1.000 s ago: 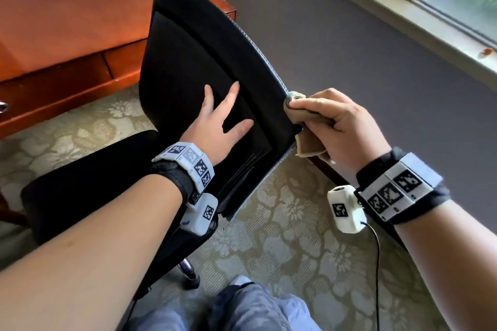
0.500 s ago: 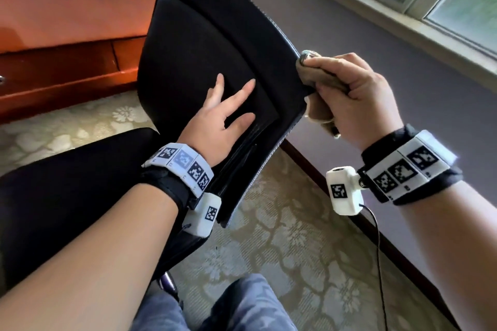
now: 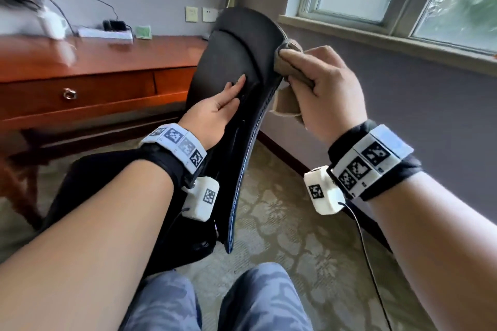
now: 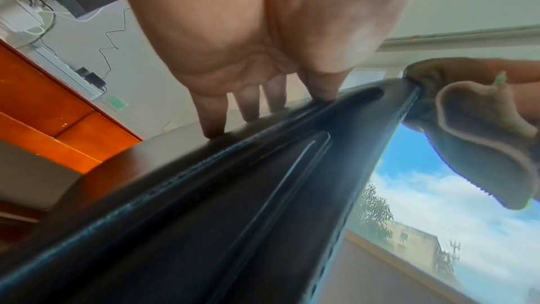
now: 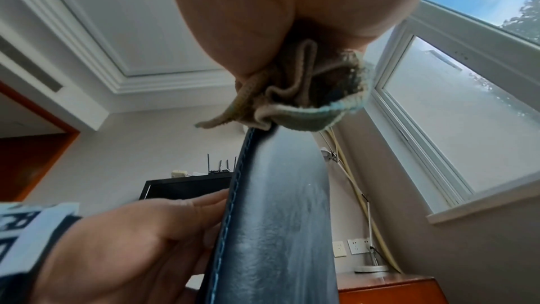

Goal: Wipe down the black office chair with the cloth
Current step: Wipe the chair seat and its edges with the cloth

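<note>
The black office chair (image 3: 236, 51) stands in front of me, its backrest seen almost edge-on. My left hand (image 3: 215, 107) lies flat on the front of the backrest (image 4: 263, 182) with straight fingers (image 4: 213, 119). My right hand (image 3: 325, 88) grips a bunched beige cloth (image 3: 290, 67) and presses it over the backrest's right edge, just below the top. In the right wrist view the cloth (image 5: 295, 94) sits on the stitched edge of the backrest (image 5: 277, 216), and my left hand (image 5: 140, 239) shows beside it.
A reddish wooden desk (image 3: 94, 75) with drawers stands behind the chair, with a power strip (image 3: 106, 33) and cables on it. The grey wall and window sill (image 3: 376, 35) run close on the right. Patterned carpet (image 3: 282, 223) lies underfoot; my knees (image 3: 258, 301) are below.
My right hand has slid the cloth up the backrest's right edge, from mid-height towards the top. My left hand has stayed flat on the backrest. The head view has tilted upward.
</note>
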A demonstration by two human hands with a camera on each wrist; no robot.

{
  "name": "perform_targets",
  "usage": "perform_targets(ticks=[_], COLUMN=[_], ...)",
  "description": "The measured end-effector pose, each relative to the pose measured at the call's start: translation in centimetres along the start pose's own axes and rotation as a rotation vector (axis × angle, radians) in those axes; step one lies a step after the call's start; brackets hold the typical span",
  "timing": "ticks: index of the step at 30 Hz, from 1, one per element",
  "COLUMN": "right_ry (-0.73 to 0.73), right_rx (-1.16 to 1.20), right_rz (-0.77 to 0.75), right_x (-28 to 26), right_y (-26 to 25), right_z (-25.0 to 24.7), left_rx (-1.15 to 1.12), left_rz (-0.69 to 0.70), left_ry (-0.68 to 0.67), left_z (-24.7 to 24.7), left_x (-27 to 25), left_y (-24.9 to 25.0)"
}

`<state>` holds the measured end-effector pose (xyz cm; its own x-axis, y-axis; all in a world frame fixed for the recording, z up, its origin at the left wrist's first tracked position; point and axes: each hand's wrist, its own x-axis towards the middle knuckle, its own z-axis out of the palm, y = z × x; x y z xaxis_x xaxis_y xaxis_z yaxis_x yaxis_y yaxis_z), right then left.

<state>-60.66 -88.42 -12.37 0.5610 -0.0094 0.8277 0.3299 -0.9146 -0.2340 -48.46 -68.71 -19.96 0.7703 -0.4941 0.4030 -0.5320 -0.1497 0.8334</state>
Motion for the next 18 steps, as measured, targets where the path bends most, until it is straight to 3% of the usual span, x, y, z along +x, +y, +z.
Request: perform_targets(ticks=[4, 8, 14, 18], right_ry=[0.052, 0.012, 0.068, -0.129], right_rx=[-0.058, -0.116, -0.116, -0.185], right_rz=[-0.061, -0.12, -0.089, -0.174], right_x=[-1.3, -1.9, -1.5, -5.3], right_y=[-2.0, -2.3, -1.9, -1.9], right_z=[-0.3, -0.6, 0.3, 2.0], left_rx=[0.005, 0.013, -0.006, 0.087], left_rz=[-0.004, -0.009, -0.031, -0.047], left_ry=[-0.066, -0.089, -0.117, -0.109], left_z=[-1.2, -1.8, -2.1, -2.1], left_x=[-1.2, -1.3, -1.7, -1.3], left_y=[0.9, 0.6, 0.2, 0.7])
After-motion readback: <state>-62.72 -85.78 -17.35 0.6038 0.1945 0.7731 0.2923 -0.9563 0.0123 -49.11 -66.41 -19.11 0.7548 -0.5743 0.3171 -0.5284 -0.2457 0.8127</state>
